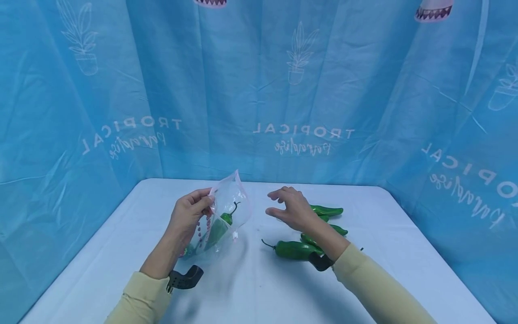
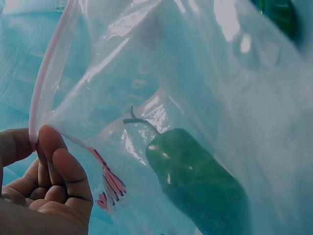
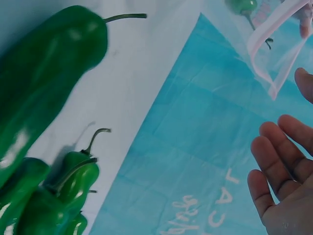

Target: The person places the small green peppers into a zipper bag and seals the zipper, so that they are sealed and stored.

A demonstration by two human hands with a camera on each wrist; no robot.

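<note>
My left hand [image 1: 192, 211] pinches the pink-edged rim of a clear zip bag [image 1: 241, 200], and the bag's mouth gapes toward the right. Inside the bag lies a green pepper [image 2: 195, 181], its stem pointing up toward the opening. My right hand [image 1: 293, 207] hovers right of the bag with thumb and fingers apart, holding nothing. Beneath the right forearm several green peppers rest on the table; the nearest green pepper [image 1: 292, 250] has its stem pointing left. In the right wrist view, the open right hand [image 3: 288, 171] is beside the bag's mouth, apart from it.
A white-covered table [image 1: 259, 297] carries everything. A blue printed curtain [image 1: 259, 90] closes off the back and both sides. Another green pepper [image 1: 329, 210] lies toward the back of the pile. Black wrist cameras sit on both forearms, the left wrist camera [image 1: 187, 277] just below the bag.
</note>
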